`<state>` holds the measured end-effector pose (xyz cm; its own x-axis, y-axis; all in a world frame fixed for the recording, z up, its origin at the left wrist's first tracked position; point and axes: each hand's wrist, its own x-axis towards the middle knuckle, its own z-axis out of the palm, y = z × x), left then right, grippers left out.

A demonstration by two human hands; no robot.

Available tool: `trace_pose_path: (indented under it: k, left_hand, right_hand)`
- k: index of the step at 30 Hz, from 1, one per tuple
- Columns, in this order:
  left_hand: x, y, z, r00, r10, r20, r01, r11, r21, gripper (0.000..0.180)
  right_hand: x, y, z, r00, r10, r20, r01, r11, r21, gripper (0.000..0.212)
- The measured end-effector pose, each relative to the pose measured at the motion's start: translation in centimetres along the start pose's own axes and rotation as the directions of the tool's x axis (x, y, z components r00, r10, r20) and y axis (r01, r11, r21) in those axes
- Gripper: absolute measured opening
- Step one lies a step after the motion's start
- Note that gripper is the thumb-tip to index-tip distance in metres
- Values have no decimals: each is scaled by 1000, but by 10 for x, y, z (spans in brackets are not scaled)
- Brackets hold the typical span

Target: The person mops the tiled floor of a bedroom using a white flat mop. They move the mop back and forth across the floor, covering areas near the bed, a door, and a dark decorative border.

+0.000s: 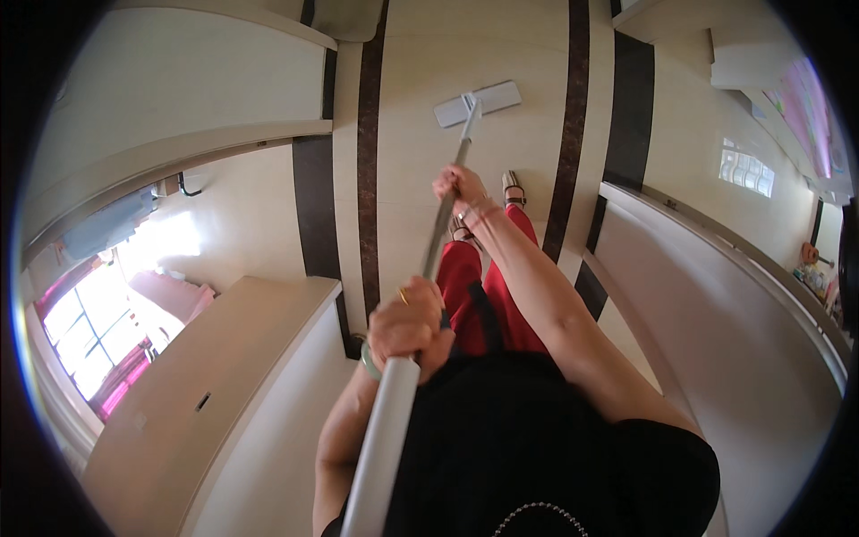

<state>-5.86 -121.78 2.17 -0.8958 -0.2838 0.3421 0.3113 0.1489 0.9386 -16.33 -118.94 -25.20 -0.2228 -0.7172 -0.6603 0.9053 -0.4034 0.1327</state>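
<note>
A flat mop (383, 447) with a long silver-grey pole runs from the lower edge up to the floor ahead of me. My left hand (407, 327), with a ring on one finger and a green bangle at the wrist, is wrapped round the upper part of the pole. Lower down the pole, my right hand (460, 187) grips it too, a bracelet at its wrist. The white rectangular mop head (495, 97) lies flat on the cream tiles, slightly tilted across the hallway. Its underside is hidden.
Dark border strips (579, 80) line both sides of the tiled hallway floor (429, 54). An open door (206, 412) stands at left, with a sunlit window (89, 313) beyond it. Another door (716, 313) is at right. My sandalled foot (514, 191) is behind the mop head. A grey mat (349, 18) lies far left.
</note>
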Motion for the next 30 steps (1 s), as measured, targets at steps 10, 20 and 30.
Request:
trace_pose_path:
  k: [10, 20, 30]
  left_hand:
    - [80, -52, 25, 996, -36, 81, 8, 947, 321, 26]
    - [50, 23, -62, 548, 83, -832, 103, 981, 165, 27]
    - [92, 26, -205, 902, 64, -426, 14, 984, 176, 28]
  right_hand:
    - [72, -107, 53, 936, 308, 171, -345, 901, 264, 23]
    - [75, 29, 118, 878, 420, 228, -476, 812, 338, 20]
    - [160, 129, 189, 855, 408, 319, -495, 825, 271, 20]
